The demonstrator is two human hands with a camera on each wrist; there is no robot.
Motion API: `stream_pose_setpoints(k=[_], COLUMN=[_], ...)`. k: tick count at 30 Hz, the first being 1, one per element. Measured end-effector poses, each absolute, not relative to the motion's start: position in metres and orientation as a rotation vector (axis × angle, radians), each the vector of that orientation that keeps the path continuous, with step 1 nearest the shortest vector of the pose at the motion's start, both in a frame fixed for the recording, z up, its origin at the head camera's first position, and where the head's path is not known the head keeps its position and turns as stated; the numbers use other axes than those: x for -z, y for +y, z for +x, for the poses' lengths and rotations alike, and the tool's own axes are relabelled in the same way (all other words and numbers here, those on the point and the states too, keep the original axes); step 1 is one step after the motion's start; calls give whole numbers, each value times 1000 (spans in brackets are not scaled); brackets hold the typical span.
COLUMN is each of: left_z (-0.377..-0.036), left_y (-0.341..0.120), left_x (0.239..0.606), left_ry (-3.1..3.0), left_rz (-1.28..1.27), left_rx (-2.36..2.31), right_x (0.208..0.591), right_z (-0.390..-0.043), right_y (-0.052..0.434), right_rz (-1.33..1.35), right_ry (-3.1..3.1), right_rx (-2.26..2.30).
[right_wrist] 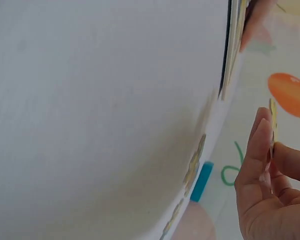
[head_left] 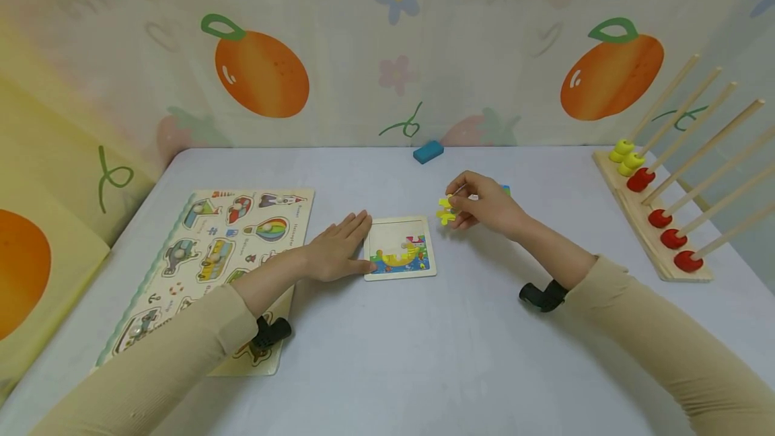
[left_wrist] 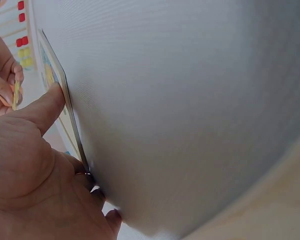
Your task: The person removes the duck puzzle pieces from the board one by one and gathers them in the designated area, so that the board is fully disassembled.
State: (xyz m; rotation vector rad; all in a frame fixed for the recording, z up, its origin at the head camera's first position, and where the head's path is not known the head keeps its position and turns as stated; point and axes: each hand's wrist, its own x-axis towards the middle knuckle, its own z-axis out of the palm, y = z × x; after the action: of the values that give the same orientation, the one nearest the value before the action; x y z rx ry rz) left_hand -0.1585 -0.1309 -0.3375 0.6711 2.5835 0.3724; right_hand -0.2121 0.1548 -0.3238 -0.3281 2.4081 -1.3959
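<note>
A small square jigsaw tray lies mid-table, with yellow and blue pieces fitted along its lower part and bare wood above. My left hand lies at its left side, fingers stretched out. Its thumb rests on the tray's edge in the left wrist view. To the right of the tray, my right hand pinches a yellow jigsaw piece between thumb and fingers, raised above the table. The right wrist view shows this piece edge-on. Loose jigsaw pieces lie flat on the table, mostly hidden behind the right hand in the head view.
On the left lies a large wooden picture puzzle board, partly under the left forearm. A blue block sits at the table's back edge. At the right stands a wooden rod rack with red and yellow beads. A printed curtain hangs behind.
</note>
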Motion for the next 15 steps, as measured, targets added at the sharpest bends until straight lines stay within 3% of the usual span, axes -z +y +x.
stream_pose_setpoints(k=[15], left_z=[-161], left_y=[-132], left_x=[344], left_ry=[2568], left_rz=[632], left_rx=[-378], right_x=[321], right_z=[-226], right_y=[187], right_rz=[-239], right_ry=[2542], right_rx=[1343])
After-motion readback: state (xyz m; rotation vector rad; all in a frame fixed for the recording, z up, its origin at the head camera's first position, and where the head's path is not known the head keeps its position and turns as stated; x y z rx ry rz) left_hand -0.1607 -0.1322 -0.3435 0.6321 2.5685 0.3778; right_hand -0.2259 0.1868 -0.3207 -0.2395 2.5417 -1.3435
